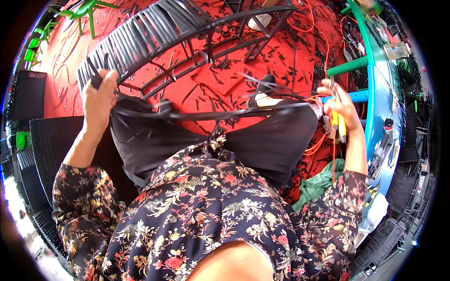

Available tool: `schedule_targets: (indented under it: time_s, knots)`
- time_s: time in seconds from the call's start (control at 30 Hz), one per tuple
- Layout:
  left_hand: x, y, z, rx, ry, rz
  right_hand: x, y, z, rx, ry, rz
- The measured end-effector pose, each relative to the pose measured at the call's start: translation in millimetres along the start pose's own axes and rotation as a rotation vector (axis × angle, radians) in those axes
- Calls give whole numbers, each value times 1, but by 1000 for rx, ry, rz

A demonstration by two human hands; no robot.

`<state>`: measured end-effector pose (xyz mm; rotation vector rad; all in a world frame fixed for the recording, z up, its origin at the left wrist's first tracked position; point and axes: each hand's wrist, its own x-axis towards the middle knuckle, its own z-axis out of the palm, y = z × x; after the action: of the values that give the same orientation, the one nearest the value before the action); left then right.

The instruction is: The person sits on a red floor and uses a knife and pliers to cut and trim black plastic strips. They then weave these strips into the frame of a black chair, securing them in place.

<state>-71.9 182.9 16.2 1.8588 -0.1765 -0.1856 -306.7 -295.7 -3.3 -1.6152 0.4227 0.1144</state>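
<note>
My left hand (99, 96) is closed round black strips near the left end of a curved black frame (145, 35). Dark strips are wound side by side along much of this frame, while its right part is bare bars. Yellow-handled pliers (337, 122) sit in my closed right hand (342, 105), handles pointing down; the jaws are hard to make out. A long black strip (211, 115), blurred, lies across my lap between the hands. Loose thin strips (274, 86) reach toward the right hand; I cannot tell whether it grips them too.
Cut black scraps litter the red floor (276, 56). At right stands a blue-green table (375, 107) carrying a power tool (380, 147); a green cloth (321, 182) hangs below it. Red hoses (326, 51) run nearby. Green chairs (89, 11) stand far left, a dark woven panel (51, 145) at left.
</note>
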Motion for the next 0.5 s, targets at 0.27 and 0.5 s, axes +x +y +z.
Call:
schedule_targets:
  time_s: [0.27, 0.5]
  knots:
    - [-51, -12, 21, 408, -359, 502, 42, 43, -38, -128, 439, -39]
    - [-70, -27, 40, 370, -592, 124, -24, 39, -176, -644, 911, 147]
